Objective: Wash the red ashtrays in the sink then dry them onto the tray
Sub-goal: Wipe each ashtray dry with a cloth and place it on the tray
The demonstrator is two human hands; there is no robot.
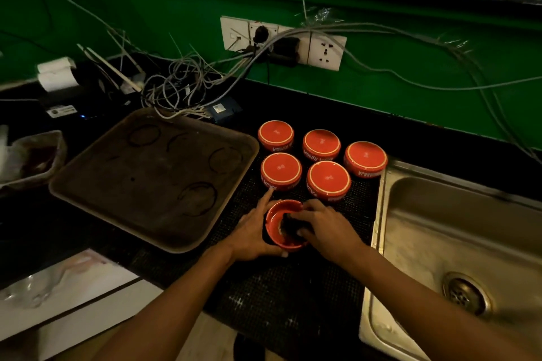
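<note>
Two bare forearms reach in from the lower edge of the view, each ending in a bare hand: the left hand (254, 239) and the right hand (328, 228). No sleeve covers either arm as far as the picture shows them. The wrists and fingers carry nothing worn. The nails are short. Dim light hides finer detail.

L hand (254, 233) holds upright ashtray (277, 218) | R hand (324, 227) w/ dark pad (289, 224) inside | tray (88, 184) left
</note>
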